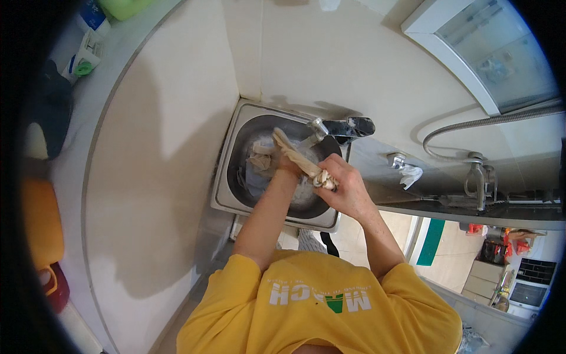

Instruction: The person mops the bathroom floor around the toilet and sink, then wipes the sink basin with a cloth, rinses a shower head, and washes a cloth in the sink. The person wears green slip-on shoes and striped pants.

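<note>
A wet beige cloth (pixel 303 162), twisted lengthwise, stretches between my hands over the metal sink basin (pixel 239 119). My right hand (pixel 347 186) grips its bunched lower end. Against the cloth's upper stretch is my left hand (pixel 288 164), its fingers mostly hidden by fabric. From the faucet spout (pixel 317 128), water runs down close to the cloth. More wet cloth (pixel 261 160) lies in cloudy water at the basin's left side, partly behind my left forearm.
A black faucet body (pixel 349 127) stands at the sink's back right. Farther right, a hose (pixel 442 128) loops beside a sprayer (pixel 476 181). Bottles, including an orange jug (pixel 42 221), line the ledge (pixel 73 186) at left. A glass-fronted cabinet (pixel 486 57) is at upper right.
</note>
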The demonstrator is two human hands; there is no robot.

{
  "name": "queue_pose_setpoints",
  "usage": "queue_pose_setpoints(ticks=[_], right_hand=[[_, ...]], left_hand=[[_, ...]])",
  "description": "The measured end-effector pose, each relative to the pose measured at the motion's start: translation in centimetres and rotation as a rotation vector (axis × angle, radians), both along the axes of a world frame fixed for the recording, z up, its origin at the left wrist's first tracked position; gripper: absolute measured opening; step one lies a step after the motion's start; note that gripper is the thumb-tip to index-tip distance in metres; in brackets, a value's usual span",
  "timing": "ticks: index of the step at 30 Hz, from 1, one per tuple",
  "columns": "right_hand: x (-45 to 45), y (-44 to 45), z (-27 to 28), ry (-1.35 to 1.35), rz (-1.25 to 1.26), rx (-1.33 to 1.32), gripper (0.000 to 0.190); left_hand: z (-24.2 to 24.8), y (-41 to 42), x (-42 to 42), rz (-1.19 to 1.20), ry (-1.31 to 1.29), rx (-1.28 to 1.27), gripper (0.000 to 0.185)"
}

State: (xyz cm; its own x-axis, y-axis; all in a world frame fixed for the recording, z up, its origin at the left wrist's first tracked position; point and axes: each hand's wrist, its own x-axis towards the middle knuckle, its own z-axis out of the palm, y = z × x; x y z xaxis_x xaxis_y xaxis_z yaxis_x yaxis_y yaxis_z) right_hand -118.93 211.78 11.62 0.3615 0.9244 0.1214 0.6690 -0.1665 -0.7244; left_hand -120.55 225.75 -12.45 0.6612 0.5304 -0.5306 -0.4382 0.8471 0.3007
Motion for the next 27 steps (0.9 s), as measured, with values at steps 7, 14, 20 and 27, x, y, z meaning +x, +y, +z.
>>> queue_pose_setpoints(ticks=[7, 14, 20, 27], right_hand=[[1.1, -0.1, -4.6, 0.507, -0.041, 0.017, 0.031], [-0.2, 3.9, -11.2, 1.259, -0.368, -0.081, 0.072], [2.7, 6.3, -12.6, 1.399, -0.338, -0.106, 0.042], [2.5, 6.3, -12.0, 0.901, -0.122, 0.003, 0.018]], left_hand=[[1.6, 0.4, -0.9, -0.136, -0.032, 0.473, 0.045], [1.1, 1.8, -0.1, -0.184, 0.140, 0.265, 0.027], [0.5, 2.5, -0.3, -0.175, -0.005, 0.255, 0.018], [-2.0, 0.5, -0.2, 0.195, 0.015, -0.195, 0.033]])
